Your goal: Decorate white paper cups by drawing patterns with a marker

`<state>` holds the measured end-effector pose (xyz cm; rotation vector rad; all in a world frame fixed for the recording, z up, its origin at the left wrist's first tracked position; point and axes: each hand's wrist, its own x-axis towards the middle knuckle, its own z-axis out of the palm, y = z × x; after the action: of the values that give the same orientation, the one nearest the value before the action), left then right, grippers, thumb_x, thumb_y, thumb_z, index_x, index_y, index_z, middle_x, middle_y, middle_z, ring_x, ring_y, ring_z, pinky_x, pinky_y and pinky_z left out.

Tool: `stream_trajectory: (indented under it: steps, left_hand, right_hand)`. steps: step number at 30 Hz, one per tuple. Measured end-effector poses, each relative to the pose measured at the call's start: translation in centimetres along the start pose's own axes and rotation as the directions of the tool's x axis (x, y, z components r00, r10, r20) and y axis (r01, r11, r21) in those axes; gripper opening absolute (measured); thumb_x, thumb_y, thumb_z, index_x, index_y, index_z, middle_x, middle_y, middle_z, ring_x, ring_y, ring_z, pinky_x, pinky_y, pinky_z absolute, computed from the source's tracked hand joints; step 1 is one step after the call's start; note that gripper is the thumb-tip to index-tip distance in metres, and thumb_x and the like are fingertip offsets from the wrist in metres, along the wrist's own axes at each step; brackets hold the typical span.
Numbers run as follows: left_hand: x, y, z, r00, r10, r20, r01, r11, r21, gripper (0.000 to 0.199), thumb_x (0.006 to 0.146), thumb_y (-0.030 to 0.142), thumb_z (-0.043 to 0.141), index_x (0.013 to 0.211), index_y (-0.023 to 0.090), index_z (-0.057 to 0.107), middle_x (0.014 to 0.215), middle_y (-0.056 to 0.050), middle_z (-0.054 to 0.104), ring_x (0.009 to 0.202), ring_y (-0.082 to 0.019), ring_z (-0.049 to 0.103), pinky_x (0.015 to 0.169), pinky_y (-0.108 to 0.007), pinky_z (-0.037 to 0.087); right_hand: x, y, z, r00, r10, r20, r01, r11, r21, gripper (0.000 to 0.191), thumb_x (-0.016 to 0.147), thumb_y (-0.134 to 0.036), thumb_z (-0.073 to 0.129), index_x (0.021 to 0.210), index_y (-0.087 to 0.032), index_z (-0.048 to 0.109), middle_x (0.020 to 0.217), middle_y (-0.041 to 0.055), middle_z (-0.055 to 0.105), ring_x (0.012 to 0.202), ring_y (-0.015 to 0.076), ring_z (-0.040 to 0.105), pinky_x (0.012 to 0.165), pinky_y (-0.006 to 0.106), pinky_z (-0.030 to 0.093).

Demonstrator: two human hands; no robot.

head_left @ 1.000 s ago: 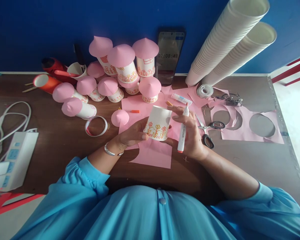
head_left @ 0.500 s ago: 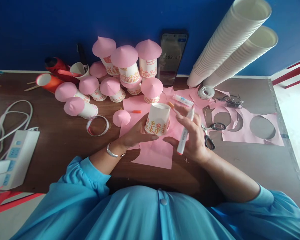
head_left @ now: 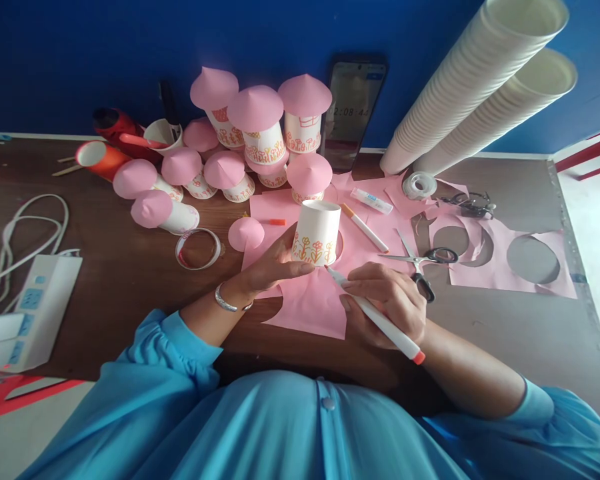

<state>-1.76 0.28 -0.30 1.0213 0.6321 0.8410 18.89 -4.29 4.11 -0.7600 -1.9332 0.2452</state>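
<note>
My left hand (head_left: 275,263) is wrapped round a white paper cup (head_left: 317,223) with orange and red flowers drawn round its lower part. In my right hand (head_left: 390,303) is a red marker (head_left: 386,328), held like a pen, its tip close to the cup's lower edge; whether it touches I cannot tell. Pink paper (head_left: 310,313) lies beneath the cup. An orange-ended marker (head_left: 365,228), a glue stick (head_left: 371,201) and an orange pen cap (head_left: 277,222) rest on that paper. Scissors (head_left: 418,260) lie beside my right hand with their blades apart.
Several cups with pink cone roofs (head_left: 256,110) stand at the back, near a phone (head_left: 355,113) leaning on the wall. Tall paper cup stacks (head_left: 473,87) lean at the right. Tape (head_left: 420,185), cut pink paper (head_left: 513,283), a paper ring (head_left: 198,250) and a power strip (head_left: 43,313) lie around.
My right hand has turned the marker from a loose hold to a writing grip and brought its tip to the cup. My left hand still holds the cup; the view has shifted slightly.
</note>
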Motion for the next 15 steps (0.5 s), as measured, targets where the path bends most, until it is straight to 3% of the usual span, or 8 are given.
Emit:
stream_trajectory:
  steps: [5, 15]
  left_hand:
    - [0.13, 0.03, 0.04, 1.000, -0.008, -0.017, 0.008, 1.000, 0.026, 0.056, 0.071, 0.035, 0.084, 0.123, 0.029, 0.064, 0.116, -0.004, 0.067, 0.110, -0.026, 0.061, 0.095, -0.040, 0.050]
    - [0.29, -0.13, -0.07, 0.998, 0.032, 0.054, -0.034, 0.999, 0.025, 0.052, 0.076, 0.030, 0.082, 0.124, 0.024, 0.062, 0.115, -0.006, 0.066, 0.107, -0.024, 0.061, 0.092, -0.037, 0.049]
  right_hand:
    - [-0.16, 0.08, 0.02, 0.999, -0.044, 0.006, 0.044, 0.999, -0.015, 0.016, 0.084, -0.008, 0.065, 0.098, -0.016, 0.061, 0.071, 0.0032, 0.065, 0.061, 0.0156, 0.065, 0.051, 0.027, 0.055]
    - [0.07, -0.02, -0.03, 0.999, -0.029, 0.036, 0.031, 0.998, -0.054, 0.016, 0.087, -0.009, 0.063, 0.101, -0.018, 0.060, 0.072, 0.0013, 0.065, 0.062, 0.0140, 0.065, 0.053, 0.026, 0.056]
